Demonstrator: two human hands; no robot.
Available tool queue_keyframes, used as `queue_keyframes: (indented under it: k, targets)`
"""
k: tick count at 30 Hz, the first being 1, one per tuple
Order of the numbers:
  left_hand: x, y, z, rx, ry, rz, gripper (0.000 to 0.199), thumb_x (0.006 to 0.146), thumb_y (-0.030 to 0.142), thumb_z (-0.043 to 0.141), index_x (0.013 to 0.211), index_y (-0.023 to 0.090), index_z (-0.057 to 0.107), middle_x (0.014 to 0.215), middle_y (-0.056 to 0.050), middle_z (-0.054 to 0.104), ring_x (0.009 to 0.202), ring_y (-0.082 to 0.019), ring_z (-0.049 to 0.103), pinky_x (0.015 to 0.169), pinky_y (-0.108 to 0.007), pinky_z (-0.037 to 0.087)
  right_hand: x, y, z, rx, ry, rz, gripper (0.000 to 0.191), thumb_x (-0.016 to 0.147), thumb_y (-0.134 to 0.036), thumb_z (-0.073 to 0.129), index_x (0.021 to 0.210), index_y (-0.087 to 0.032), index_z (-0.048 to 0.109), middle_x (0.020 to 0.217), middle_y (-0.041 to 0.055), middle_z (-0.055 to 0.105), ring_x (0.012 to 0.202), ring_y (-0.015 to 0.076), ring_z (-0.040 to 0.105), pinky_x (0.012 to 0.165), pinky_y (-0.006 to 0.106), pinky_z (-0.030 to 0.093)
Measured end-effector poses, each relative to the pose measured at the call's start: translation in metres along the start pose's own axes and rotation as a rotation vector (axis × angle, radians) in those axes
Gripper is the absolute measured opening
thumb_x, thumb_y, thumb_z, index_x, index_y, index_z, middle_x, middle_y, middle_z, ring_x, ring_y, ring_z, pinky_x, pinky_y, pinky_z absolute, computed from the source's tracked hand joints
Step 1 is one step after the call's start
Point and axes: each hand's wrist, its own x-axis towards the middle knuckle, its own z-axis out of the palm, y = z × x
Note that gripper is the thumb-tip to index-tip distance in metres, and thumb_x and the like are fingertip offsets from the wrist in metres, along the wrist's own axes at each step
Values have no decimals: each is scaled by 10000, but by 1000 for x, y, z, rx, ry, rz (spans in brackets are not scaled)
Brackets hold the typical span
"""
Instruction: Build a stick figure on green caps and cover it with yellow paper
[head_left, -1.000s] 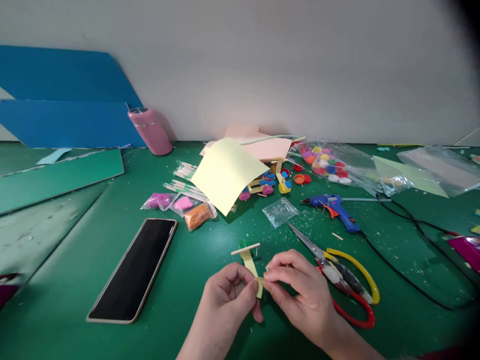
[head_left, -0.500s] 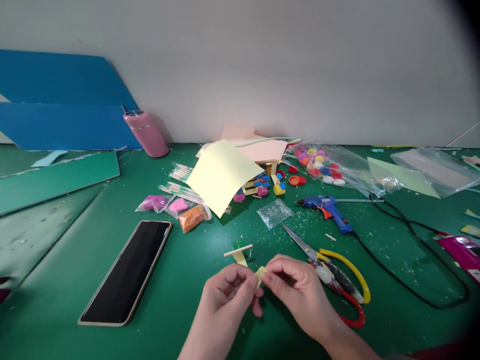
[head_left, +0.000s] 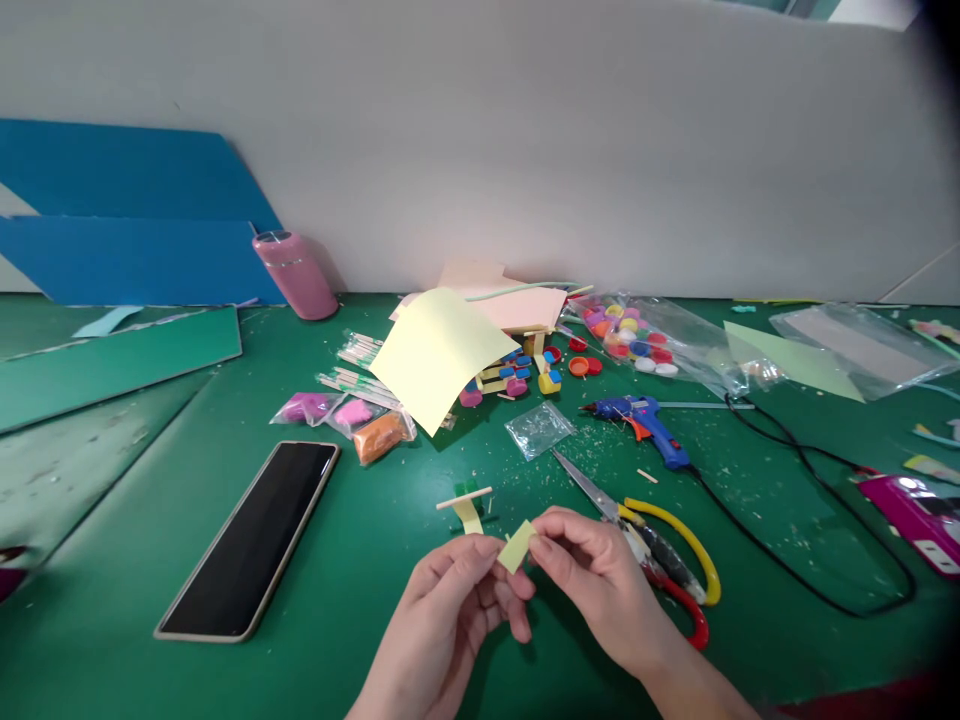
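Observation:
A small strip of pale yellow paper [head_left: 517, 548] is between my two hands in the head view. My right hand [head_left: 589, 570] pinches its right end between thumb and forefinger. The curled fingers of my left hand [head_left: 457, 600] are at its lower left end, the thumb by its edge; part of the grip is hidden behind the paper. Just beyond the left hand a thin wooden stick [head_left: 465, 497] lies across another yellow strip [head_left: 469, 517], with something green beneath. Scissors [head_left: 592, 487] lie to the right of my right hand, beside pliers [head_left: 705, 550] with yellow and red handles.
A phone [head_left: 251, 540] lies at left. Beyond are clay packets [head_left: 381, 437], a yellow sheet [head_left: 442, 350], a clear bag [head_left: 540, 430], and bottle caps [head_left: 637, 330] in a bag. A blue glue gun [head_left: 645, 420] trails its black cord rightward. A pink bottle [head_left: 300, 280] stands behind.
The strip of yellow paper has turned so that more of its face shows. My left thumb has drawn back a little to the left. The camera view has shifted slightly.

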Motion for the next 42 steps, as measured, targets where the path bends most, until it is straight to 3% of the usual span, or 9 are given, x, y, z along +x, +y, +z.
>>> queue_keyframes:
  k: [9, 42]
  targets:
    - [-2, -3, 0, -1, -75, 8, 181, 774, 261, 588, 671, 117, 626, 624, -51, 633, 514, -124, 555, 551, -246, 424, 1, -1, 3, 483, -198, 76, 249, 860, -348, 512, 782, -137, 620, 647, 0, 555, 495, 118, 558, 581, 304, 458]
    - [3, -1, -10, -26, -172, -39, 176, 759, 260, 613, 643, 138, 564, 619, -33, 602, 535, -125, 545, 550, -250, 415, 7, 0, 2, 374, -240, 87, 307, 826, -420, 536, 740, -132, 599, 645, 3, 552, 554, 125, 574, 579, 271, 464]
